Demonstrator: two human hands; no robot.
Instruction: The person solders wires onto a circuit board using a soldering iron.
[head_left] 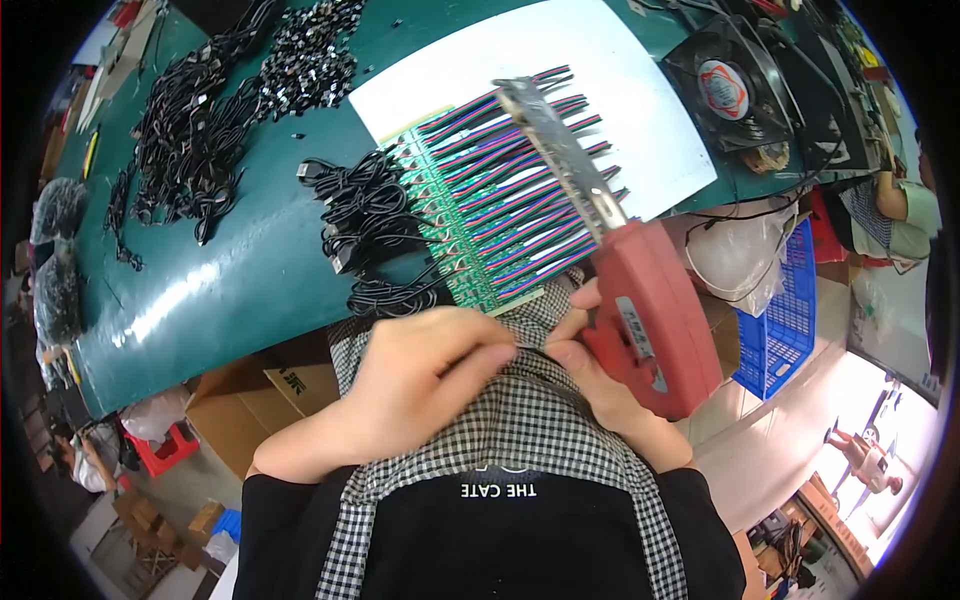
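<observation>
My left hand [425, 370] is closed in a pinch, in front of the checked apron. A short length of thin black cable [535, 350] runs from its fingertips to my right hand [590, 370], whose thumb and fingers are closed around it. A red-bodied tool [655, 320] with a long, stained metal shaft partly covers my right hand; whether that hand touches it is hidden. Just beyond the hands lies a green circuit-board panel [440, 215], with rows of multicoloured wires [520, 190] along its right side. Coiled black cables [365, 215] with plugs lie along its left side.
The panel's wires lie over a white sheet [620, 80] on the green table [270, 260]. Further left are a heap of black cables [190, 140] and a pile of small black-and-silver parts [310, 60]. At right stand a black fan [730, 90] and a blue crate [780, 320].
</observation>
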